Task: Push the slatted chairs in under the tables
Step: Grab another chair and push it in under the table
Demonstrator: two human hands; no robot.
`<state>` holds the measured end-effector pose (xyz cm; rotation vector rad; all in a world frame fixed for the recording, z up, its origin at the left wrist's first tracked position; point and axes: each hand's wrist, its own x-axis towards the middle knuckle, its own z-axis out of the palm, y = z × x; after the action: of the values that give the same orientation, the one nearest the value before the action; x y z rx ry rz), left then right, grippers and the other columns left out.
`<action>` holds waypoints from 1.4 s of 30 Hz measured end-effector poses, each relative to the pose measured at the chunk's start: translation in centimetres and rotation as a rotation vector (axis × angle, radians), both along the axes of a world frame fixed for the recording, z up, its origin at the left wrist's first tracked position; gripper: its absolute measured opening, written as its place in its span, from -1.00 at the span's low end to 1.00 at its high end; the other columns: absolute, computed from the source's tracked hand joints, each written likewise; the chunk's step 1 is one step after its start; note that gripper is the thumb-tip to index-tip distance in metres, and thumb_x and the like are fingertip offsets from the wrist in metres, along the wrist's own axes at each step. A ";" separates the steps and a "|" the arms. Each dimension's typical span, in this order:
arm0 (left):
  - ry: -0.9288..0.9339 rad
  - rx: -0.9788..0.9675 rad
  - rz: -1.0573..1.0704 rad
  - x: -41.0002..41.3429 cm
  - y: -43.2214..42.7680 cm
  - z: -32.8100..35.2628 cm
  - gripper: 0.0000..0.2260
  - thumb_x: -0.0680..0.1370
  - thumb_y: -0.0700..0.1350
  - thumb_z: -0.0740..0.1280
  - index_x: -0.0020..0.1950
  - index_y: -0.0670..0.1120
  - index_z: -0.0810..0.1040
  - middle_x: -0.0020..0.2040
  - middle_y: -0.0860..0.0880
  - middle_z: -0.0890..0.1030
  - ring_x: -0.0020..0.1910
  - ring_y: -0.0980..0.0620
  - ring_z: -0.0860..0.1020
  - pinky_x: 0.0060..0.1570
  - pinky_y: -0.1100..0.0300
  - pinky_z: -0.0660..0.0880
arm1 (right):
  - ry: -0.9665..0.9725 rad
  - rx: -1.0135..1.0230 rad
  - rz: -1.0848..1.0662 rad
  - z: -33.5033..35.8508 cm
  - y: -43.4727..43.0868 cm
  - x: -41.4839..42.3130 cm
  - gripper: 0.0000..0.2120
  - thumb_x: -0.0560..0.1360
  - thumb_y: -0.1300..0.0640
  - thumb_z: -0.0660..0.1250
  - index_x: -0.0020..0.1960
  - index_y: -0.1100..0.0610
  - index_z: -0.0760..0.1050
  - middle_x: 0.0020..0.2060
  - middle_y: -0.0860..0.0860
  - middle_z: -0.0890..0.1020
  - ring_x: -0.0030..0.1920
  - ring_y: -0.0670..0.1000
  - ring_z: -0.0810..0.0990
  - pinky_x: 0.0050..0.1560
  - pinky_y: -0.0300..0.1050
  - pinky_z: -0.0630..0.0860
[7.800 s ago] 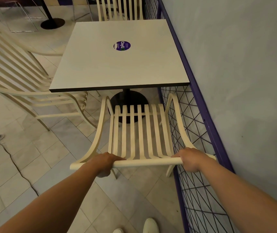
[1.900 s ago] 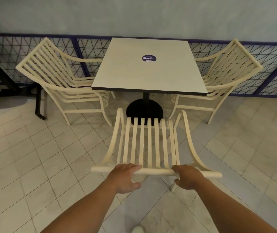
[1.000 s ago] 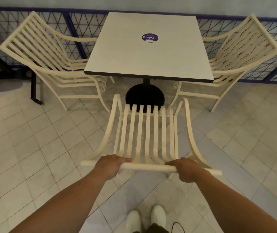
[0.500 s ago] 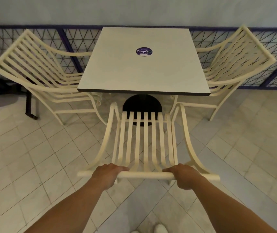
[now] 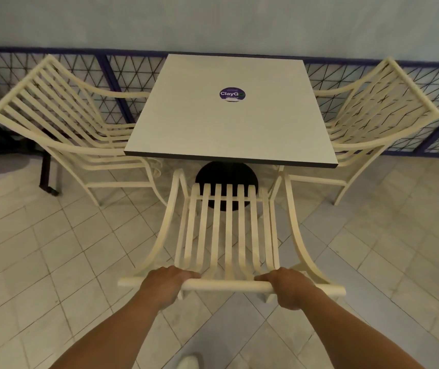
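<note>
Both hands clenched on one rail: left hand (image 5: 166, 284) and right hand (image 5: 291, 290) grasp the top bar of the near cream slatted armchair (image 5: 227, 230), at 6 o'clock of the table. Its front edge sits just short of the square pale-topped pedestal table (image 5: 229, 123), which bears a round purple sticker (image 5: 232, 94). Second cream slatted chair (image 5: 66, 123) at 9 o'clock, third (image 5: 372, 113) at 3 o'clock. Purple-framed wire fence (image 5: 122, 75) at 12 o'clock.
</note>
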<state>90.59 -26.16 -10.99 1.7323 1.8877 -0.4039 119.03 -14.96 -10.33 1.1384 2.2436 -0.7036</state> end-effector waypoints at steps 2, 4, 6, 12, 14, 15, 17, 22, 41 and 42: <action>-0.008 0.001 -0.016 -0.8 0.6 0.0 -0.35 0.58 -0.29 0.26 0.51 0.32 0.28 0.31 0.00 0.54 0.19 -0.06 0.56 0.06 0.10 0.45 | -0.005 0.002 -0.012 0.1 0.4 -0.8 -0.38 0.53 0.25 0.34 0.48 -0.23 0.32 0.22 -0.03 0.54 0.16 0.04 0.57 0.24 -0.02 0.47; -0.018 0.002 -0.024 -1.6 1.3 -0.2 -0.34 0.58 -0.30 0.23 0.51 0.34 0.27 0.31 -0.01 0.53 0.19 -0.07 0.55 -0.02 0.11 0.40 | -0.016 0.011 -0.021 0.3 1.0 -1.5 -0.39 0.54 0.23 0.32 0.47 -0.24 0.32 0.23 -0.03 0.54 0.18 0.05 0.56 0.25 -0.02 0.46; -0.021 0.002 -0.036 -2.5 1.9 -0.1 -0.33 0.59 -0.31 0.20 0.52 0.35 0.24 0.31 -0.02 0.51 0.19 -0.08 0.53 -0.05 0.11 0.35 | -0.023 0.021 -0.035 0.3 1.4 -2.3 -0.40 0.55 0.22 0.33 0.47 -0.24 0.32 0.23 -0.04 0.54 0.19 0.04 0.55 0.25 -0.05 0.45; -0.028 0.002 -0.048 -4.0 3.4 -0.3 -0.29 0.58 -0.34 0.20 0.54 0.34 0.20 0.32 -0.03 0.51 0.19 -0.09 0.55 -0.06 0.12 0.37 | -0.034 0.052 -0.055 0.3 2.5 -3.9 -0.36 0.53 0.26 0.35 0.46 -0.26 0.32 0.21 -0.04 0.56 0.17 0.03 0.56 0.21 -0.05 0.46; -0.015 -0.025 -0.051 -4.2 3.8 -0.3 -0.27 0.57 -0.33 0.23 0.54 0.36 0.18 0.32 -0.01 0.51 0.17 -0.07 0.56 -0.05 0.12 0.40 | -0.037 0.050 -0.048 0.2 2.8 -4.1 -0.35 0.52 0.26 0.35 0.46 -0.27 0.32 0.21 -0.04 0.56 0.15 0.03 0.57 0.20 -0.05 0.47; -0.008 -0.045 -0.054 -4.3 4.1 -0.2 -0.27 0.57 -0.31 0.24 0.54 0.37 0.16 0.32 0.00 0.51 0.16 -0.06 0.57 -0.05 0.12 0.42 | -0.038 0.042 -0.047 0.1 3.0 -4.0 -0.35 0.52 0.25 0.35 0.46 -0.27 0.32 0.20 -0.04 0.56 0.14 0.03 0.57 0.19 -0.06 0.46; -0.019 -0.081 -0.040 -4.3 4.3 0.1 -0.31 0.57 -0.24 0.25 0.53 0.38 0.17 0.34 0.03 0.50 0.18 -0.04 0.56 0.00 0.11 0.46 | -0.036 0.017 -0.043 0.1 3.2 -3.8 -0.37 0.53 0.22 0.34 0.46 -0.28 0.31 0.21 -0.05 0.56 0.13 0.01 0.56 0.17 -0.08 0.46; -0.033 -0.138 -0.032 -4.4 4.4 0.8 -0.31 0.54 -0.18 0.29 0.53 0.39 0.16 0.37 0.07 0.49 0.22 -0.01 0.54 0.05 0.10 0.48 | 0.011 -0.081 -0.055 0.7 4.0 -3.0 -0.38 0.51 0.20 0.33 0.44 -0.31 0.33 0.23 -0.09 0.55 0.15 0.00 0.55 0.18 -0.10 0.45; 0.014 -0.107 -0.071 -5.6 6.4 0.3 -0.18 0.52 -0.37 0.27 0.53 0.39 0.14 0.31 0.01 0.51 0.13 -0.05 0.57 -0.01 0.11 0.49 | -0.071 -0.005 -0.029 -0.7 6.0 -2.3 -0.28 0.47 0.29 0.37 0.46 -0.29 0.31 0.16 -0.08 0.56 0.12 0.00 0.58 0.19 -0.07 0.51; 0.015 -0.110 -0.067 -5.6 6.4 0.3 -0.20 0.52 -0.36 0.27 0.54 0.37 0.16 0.31 0.01 0.51 0.15 -0.05 0.57 0.02 0.10 0.49 | -0.074 -0.001 -0.032 -0.8 6.1 -2.3 -0.28 0.47 0.29 0.38 0.46 -0.30 0.31 0.16 -0.09 0.56 0.12 0.00 0.58 0.19 -0.05 0.51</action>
<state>84.98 -19.75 -10.73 1.7279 1.7865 -0.5373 116.74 -8.86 -11.11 1.1825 2.1681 -0.6641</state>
